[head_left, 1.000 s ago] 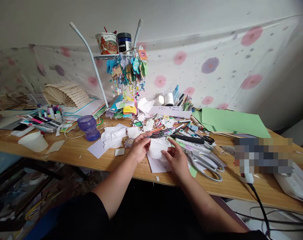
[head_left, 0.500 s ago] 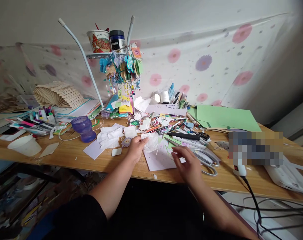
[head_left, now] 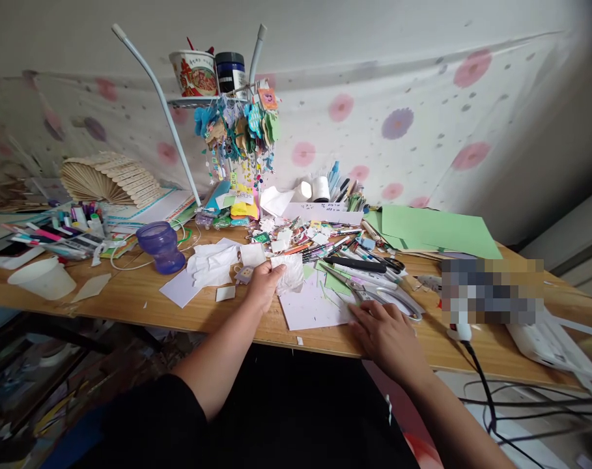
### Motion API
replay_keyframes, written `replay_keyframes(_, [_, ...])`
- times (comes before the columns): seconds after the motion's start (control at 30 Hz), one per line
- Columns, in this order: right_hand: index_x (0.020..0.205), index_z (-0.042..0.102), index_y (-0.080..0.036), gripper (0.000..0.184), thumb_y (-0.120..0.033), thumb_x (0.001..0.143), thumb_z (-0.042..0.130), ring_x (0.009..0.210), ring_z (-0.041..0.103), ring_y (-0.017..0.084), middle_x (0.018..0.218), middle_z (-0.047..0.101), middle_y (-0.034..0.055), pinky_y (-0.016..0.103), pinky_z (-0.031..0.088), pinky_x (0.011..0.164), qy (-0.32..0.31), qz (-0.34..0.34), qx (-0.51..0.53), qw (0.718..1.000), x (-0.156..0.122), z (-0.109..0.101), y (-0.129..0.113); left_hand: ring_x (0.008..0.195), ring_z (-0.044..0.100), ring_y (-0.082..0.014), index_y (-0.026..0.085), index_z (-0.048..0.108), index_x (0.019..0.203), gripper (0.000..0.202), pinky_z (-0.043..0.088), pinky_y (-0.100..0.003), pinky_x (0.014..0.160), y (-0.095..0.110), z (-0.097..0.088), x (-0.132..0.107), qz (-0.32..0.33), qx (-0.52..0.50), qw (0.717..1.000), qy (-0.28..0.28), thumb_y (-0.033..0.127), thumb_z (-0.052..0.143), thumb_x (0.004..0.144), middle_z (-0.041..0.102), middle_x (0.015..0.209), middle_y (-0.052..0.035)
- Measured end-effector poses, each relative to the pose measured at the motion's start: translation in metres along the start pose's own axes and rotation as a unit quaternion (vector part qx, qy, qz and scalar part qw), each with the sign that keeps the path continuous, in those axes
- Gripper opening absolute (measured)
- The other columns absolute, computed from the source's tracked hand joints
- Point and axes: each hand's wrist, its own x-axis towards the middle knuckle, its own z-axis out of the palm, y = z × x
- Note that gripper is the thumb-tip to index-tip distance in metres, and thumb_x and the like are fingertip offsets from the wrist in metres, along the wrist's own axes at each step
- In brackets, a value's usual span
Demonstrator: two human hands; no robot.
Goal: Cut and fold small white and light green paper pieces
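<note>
My left hand (head_left: 265,286) pinches the edge of a thin, whitish, crinkled square (head_left: 288,273), see-through in places, between thumb and fingers. It is held over a white sheet of paper (head_left: 305,316) that carries narrow green paper scraps (head_left: 331,294). Palm down at the sheet's right corner is my right hand (head_left: 386,335). Its fingers are loosely extended beside the grey-handled scissors (head_left: 374,294), covering part of one handle loop. Whether they touch the scissors I cannot tell. Left of the whitish square lie a small pale square (head_left: 253,255) and crumpled white tissue (head_left: 210,267).
Pens and paper bits crowd the table's middle, with a black pen-like tool (head_left: 357,264) near the scissors. A purple cup (head_left: 163,247) and a white cup (head_left: 42,280) stand left. Green sheets (head_left: 437,229) lie back right; a plugged power cord (head_left: 486,374) hangs over the front edge.
My right hand has come down from above the white sheet to the table by the scissors' handles. My left hand still holds the whitish square, almost in place.
</note>
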Motion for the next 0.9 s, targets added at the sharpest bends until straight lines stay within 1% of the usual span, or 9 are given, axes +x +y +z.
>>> replay_keyframes(0.17, [0.123,0.057,-0.027,0.038,-0.036,0.090,0.040,0.093,0.052,0.028,0.114,0.062,0.0060,0.044,0.043,0.078,-0.017,0.023,-0.009,1.000,0.012,0.009,0.016,0.065,0.061,-0.0167,0.011,0.067,0.085,0.032,0.045,-0.028,0.064,-0.001,-0.001,0.000,-0.001,0.011,1.000,-0.004,0.031,0.074,0.061,0.070,0.074,-0.0056])
replay_keyframes(0.23, [0.122,0.057,-0.025,0.038,-0.036,0.090,0.041,0.096,0.052,0.029,0.115,0.063,0.0063,0.046,0.042,0.080,-0.004,0.028,-0.007,1.000,0.016,0.010,0.017,0.065,0.061,-0.0167,0.011,0.068,0.085,0.032,0.045,-0.028,0.064,-0.002,-0.001,0.001,-0.002,0.011,1.000,-0.003,0.031,0.074,0.061,0.070,0.074,-0.0053])
replay_keyframes(0.3, [0.120,0.059,-0.023,0.037,-0.035,0.090,0.042,0.103,0.050,0.030,0.120,0.062,0.0063,0.048,0.039,0.087,0.024,0.011,0.003,1.000,0.020,0.008,0.012,0.064,0.060,-0.0163,0.012,0.068,0.084,0.031,0.045,-0.028,0.064,-0.003,0.000,0.001,-0.003,0.015,1.000,0.003,0.032,0.074,0.061,0.070,0.073,-0.0047])
replay_keyframes(0.37, [0.118,0.060,-0.023,0.035,-0.032,0.090,0.041,0.111,0.048,0.029,0.123,0.061,0.0048,0.051,0.030,0.097,0.037,-0.037,0.028,0.998,0.024,0.004,0.001,0.063,0.060,-0.0157,0.012,0.068,0.083,0.031,0.045,-0.028,0.063,-0.003,0.000,0.001,-0.004,0.020,1.000,0.010,0.032,0.074,0.060,0.070,0.072,-0.0043])
replay_keyframes(0.47, [0.115,0.062,-0.025,0.033,-0.032,0.091,0.040,0.117,0.046,0.027,0.122,0.063,0.0016,0.052,0.022,0.103,0.003,-0.102,0.068,0.992,0.032,-0.001,-0.011,0.061,0.059,-0.0153,0.013,0.068,0.081,0.030,0.045,-0.027,0.062,-0.002,0.000,0.001,-0.002,0.027,0.999,0.020,0.033,0.074,0.060,0.070,0.072,-0.0043])
replay_keyframes(0.57, [0.114,0.063,-0.025,0.033,-0.032,0.091,0.040,0.118,0.046,0.029,0.122,0.064,0.0020,0.055,0.023,0.102,-0.015,-0.088,0.076,0.993,0.038,0.001,-0.012,0.062,0.059,-0.0160,0.012,0.068,0.082,0.032,0.045,-0.027,0.061,-0.001,0.000,0.001,-0.006,0.035,0.999,0.024,0.034,0.074,0.060,0.070,0.071,-0.0046])
replay_keyframes(0.7, [0.109,0.065,-0.024,0.030,-0.031,0.090,0.043,0.116,0.049,0.031,0.117,0.066,0.0064,0.059,0.025,0.099,0.023,-0.069,0.109,0.991,0.045,0.004,-0.012,0.060,0.059,-0.0155,0.012,0.069,0.078,0.029,0.044,-0.026,0.060,0.000,0.000,-0.001,-0.015,0.050,0.999,0.008,0.033,0.074,0.060,0.068,0.065,-0.0035])
replay_keyframes(0.8, [0.106,0.066,-0.020,0.030,-0.033,0.089,0.045,0.104,0.056,0.028,0.109,0.067,0.0112,0.049,0.039,0.092,0.086,-0.027,0.255,0.963,0.056,0.005,-0.025,0.056,0.057,-0.0147,0.011,0.068,0.071,0.027,0.044,-0.026,0.057,0.001,0.002,-0.005,-0.031,0.062,0.997,-0.022,0.035,0.075,0.059,0.066,0.061,-0.0031])
replay_keyframes(0.9, [0.116,0.058,-0.018,0.040,-0.041,0.083,0.054,0.083,0.062,0.022,0.099,0.067,0.0115,0.038,0.049,0.074,0.076,0.056,0.468,0.879,0.073,0.011,-0.043,0.057,0.058,-0.0148,0.012,0.068,0.074,0.029,0.045,-0.027,0.058,0.000,0.003,-0.007,-0.041,0.061,0.995,-0.062,0.036,0.074,0.060,0.066,0.065,-0.0041])
